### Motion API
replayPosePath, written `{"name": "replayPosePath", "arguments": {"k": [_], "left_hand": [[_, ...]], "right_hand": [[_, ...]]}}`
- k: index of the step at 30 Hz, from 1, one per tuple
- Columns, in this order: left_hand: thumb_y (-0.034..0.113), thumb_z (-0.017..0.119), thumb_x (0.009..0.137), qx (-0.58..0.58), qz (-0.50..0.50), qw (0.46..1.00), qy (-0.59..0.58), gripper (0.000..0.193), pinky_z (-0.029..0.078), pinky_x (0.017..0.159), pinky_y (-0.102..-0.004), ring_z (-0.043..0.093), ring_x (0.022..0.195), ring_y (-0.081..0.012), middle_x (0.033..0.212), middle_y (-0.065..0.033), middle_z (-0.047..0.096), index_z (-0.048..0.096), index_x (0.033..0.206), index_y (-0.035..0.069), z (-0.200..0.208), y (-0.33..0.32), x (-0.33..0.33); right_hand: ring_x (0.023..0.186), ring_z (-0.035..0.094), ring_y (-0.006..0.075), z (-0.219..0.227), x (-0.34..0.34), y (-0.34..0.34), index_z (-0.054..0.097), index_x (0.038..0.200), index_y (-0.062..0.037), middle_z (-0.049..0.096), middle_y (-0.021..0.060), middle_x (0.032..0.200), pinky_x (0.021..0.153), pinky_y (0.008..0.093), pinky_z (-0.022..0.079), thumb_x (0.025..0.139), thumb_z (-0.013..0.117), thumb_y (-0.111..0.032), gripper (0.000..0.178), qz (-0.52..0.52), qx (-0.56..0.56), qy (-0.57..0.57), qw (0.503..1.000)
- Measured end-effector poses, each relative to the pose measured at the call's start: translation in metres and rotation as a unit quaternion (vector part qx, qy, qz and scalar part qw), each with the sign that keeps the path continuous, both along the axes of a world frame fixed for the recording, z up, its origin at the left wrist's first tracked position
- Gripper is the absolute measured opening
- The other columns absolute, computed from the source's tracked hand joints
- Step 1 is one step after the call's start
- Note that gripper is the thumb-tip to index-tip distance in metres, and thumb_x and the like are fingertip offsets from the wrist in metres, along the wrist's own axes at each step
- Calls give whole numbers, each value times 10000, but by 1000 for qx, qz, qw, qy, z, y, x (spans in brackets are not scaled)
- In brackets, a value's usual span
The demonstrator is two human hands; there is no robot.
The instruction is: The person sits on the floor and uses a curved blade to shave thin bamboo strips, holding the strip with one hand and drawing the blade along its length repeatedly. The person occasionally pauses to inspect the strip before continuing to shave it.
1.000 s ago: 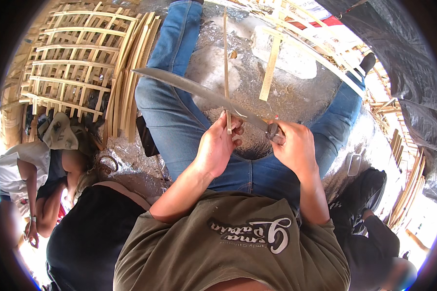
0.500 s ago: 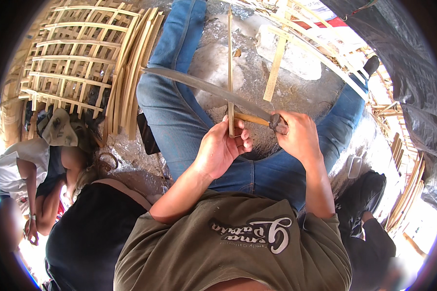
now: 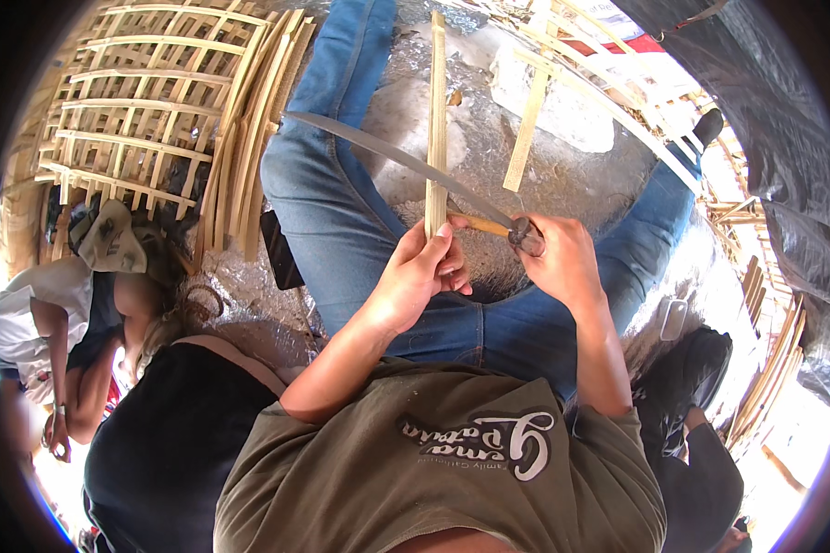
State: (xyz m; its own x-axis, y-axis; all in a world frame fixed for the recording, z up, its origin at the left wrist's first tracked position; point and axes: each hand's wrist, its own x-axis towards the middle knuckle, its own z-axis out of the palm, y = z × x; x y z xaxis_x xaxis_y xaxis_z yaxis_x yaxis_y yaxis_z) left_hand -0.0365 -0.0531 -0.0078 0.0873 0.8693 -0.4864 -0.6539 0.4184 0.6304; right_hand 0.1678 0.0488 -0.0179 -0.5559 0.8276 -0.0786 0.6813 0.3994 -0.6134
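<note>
A pale bamboo strip (image 3: pixel 436 120) stands out away from me, its broad face turned up. My left hand (image 3: pixel 412 276) is closed round the near end, thumb on top. In my right hand (image 3: pixel 563 263) is the dark handle of a long machete (image 3: pixel 387 150). Its blade slants to the far left, crossing the strip and reaching over my left knee. Whether the edge touches the strip I cannot tell. A short yellow-brown stick (image 3: pixel 484 224) lies between the machete's handle and my left fingers; how it is held is hidden.
Woven bamboo panels (image 3: pixel 148 101) and stacked strips (image 3: pixel 249 138) lie at far left. A loose slat (image 3: pixel 528 129) and a pale stone slab (image 3: pixel 563 97) are ahead. My jeans-clad legs (image 3: pixel 314 203) spread around the work. People sit close at left (image 3: pixel 175 433) and right (image 3: pixel 692 442).
The bamboo strip has turned from its narrow edge to its broad face. My left thumb has come over the top of it. The machete has shifted slightly, its tip moving away from me.
</note>
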Motion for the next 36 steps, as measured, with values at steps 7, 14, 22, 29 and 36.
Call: {"name": "replayPosePath", "arguments": {"k": [7, 14, 22, 29, 36], "left_hand": [[177, 504, 1064, 63, 10, 985, 159, 306, 476, 626, -292, 498, 639, -96, 746, 10, 478, 483, 1304, -11, -11, -3, 1], [184, 519, 1052, 56, 28, 918, 393, 227, 436, 530, -332, 527, 552, -125, 637, -45, 549, 575, 1077, -35, -18, -7, 5], [127, 513, 1031, 68, -6, 852, 519, 192, 441, 543, -429, 569, 541, -388, 641, -224, 579, 558, 973, -51, -19, -10, 1], [112, 451, 1049, 64, 7, 883, 465, 210, 460, 537, -349, 541, 534, -213, 621, -92, 515, 537, 930, -40, -19, -13, -5], [108, 416, 1074, 73, 2, 902, 426, 230, 479, 553, -304, 513, 562, -129, 649, -35, 471, 535, 970, -58, -8, -15, -18]], "right_hand": [[678, 661, 360, 11, 0, -6, 710, 987, -13, 668, 175, 761, 635, 371, 510, 793, 784, -100, 225, -2, -24, 53, 998], [649, 653, 347, 12, -1, -18, 703, 981, -6, 660, 175, 749, 612, 361, 501, 785, 800, -96, 237, 38, -23, 89, 995], [628, 628, 373, -9, -3, -20, 704, 1019, -36, 642, 185, 718, 593, 393, 500, 789, 807, -151, 277, 96, -32, 36, 994], [637, 632, 404, -5, -20, -9, 713, 1007, -64, 616, 191, 641, 589, 432, 514, 779, 791, -177, 266, 104, -67, -36, 992], [668, 653, 404, -21, -30, -2, 720, 962, -90, 630, 190, 642, 644, 470, 531, 703, 650, -48, 272, 87, -25, -57, 994]]}}
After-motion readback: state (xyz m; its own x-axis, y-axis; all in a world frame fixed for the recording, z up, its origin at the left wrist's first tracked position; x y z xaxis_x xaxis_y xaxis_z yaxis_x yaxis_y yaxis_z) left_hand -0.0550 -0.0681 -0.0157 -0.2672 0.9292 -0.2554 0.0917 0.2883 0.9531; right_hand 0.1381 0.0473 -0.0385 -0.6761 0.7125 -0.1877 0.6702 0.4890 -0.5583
